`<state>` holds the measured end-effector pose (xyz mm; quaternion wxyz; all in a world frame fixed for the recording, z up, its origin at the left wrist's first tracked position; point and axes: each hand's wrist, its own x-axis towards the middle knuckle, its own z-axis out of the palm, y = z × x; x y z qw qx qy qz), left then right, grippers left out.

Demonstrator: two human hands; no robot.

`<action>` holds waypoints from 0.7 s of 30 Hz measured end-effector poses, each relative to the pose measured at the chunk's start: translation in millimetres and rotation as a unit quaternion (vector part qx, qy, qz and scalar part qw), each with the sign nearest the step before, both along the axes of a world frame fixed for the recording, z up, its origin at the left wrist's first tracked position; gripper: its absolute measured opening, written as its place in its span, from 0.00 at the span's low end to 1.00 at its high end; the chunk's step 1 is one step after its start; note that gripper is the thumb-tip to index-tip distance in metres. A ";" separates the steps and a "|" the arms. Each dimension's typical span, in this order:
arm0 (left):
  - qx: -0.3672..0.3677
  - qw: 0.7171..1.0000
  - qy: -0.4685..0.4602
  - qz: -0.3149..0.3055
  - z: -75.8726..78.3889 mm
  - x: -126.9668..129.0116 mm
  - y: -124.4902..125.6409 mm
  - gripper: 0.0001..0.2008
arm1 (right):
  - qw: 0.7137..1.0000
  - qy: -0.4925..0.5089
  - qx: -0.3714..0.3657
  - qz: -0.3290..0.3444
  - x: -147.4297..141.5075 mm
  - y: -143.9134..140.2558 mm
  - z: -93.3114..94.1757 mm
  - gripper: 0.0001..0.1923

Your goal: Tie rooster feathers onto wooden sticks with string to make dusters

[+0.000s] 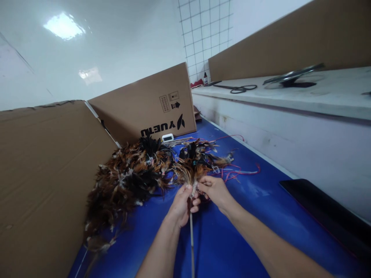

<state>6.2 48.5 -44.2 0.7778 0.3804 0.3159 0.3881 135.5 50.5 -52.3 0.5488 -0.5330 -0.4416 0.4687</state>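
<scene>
2 hands (199, 195) grip clamped on feather bundle (189, 172); box (145, 104) reads "YUETU" upside down.

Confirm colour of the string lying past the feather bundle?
Red string, loose on the blue table; head view shows it best.

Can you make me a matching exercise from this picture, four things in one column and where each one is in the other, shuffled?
Things:
1. thin rod
2. scissors
3. feather pile
4. red string

Places:
A. on the white ledge at the upper right
B. loose on the blue table, to the right of the feathers
C. heaped beside the cardboard box on the left
D. held in the left hand, with the right hand at its feathered top

Pairs: 1-D, 2-A, 3-C, 4-B
</scene>
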 end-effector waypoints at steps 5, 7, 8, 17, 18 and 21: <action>-0.003 1.000 0.018 0.000 0.3 -1.2 -0.4 0.16 | 1.000 0.000 0.011 -0.004 0.7 0.5 -0.2 0.06; -0.004 1.000 0.022 0.000 0.5 -1.5 -0.6 0.16 | 1.000 -0.001 0.018 -0.003 0.9 -0.1 0.7 0.06; -0.005 1.000 0.023 0.001 0.6 -1.5 -0.8 0.16 | 1.000 -0.004 0.020 -0.004 1.0 -0.5 1.2 0.06; -0.016 1.000 0.012 0.016 1.0 0.3 -1.4 0.16 | 1.000 -0.003 -0.011 -0.016 -0.9 -1.1 4.0 0.06; -0.016 1.000 0.012 0.016 0.7 0.3 -1.3 0.16 | 1.000 -0.003 -0.014 -0.017 -0.8 -1.1 4.3 0.06; -0.008 1.000 0.015 0.014 0.2 0.3 -1.0 0.17 | 1.000 -0.008 -0.016 -0.014 -0.6 -1.7 4.8 0.05</action>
